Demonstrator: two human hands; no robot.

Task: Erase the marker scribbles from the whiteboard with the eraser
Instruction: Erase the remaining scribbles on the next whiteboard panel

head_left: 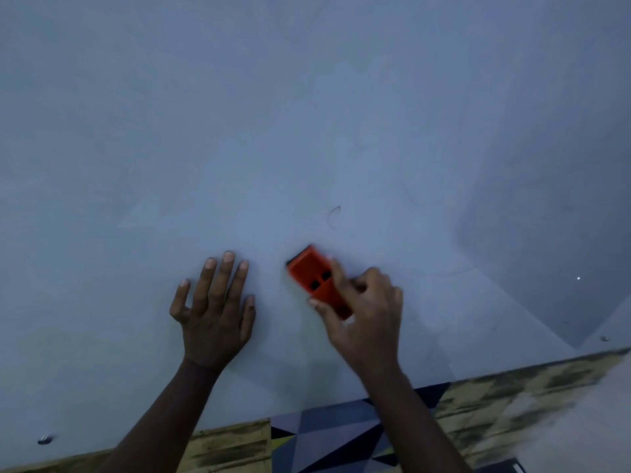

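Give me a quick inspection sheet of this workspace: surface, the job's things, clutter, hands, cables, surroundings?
Surface: large pale grey whiteboard, mostly wiped, lying under both hands.
Job's things: orange plastic block eraser with dark pad against the board; one thin curled dark marker scribble remains beyond the eraser, untouched.
Clutter: small metal fixings near the board's corners; nothing else seen.
Hands: left hand flat on the board, fingers spread; right hand has its grip around the eraser, blurred.
Cables: nothing seen.
Surroundings: worn yellowish wooden planks and a blue-grey triangle-patterned cloth at the board's near edge.
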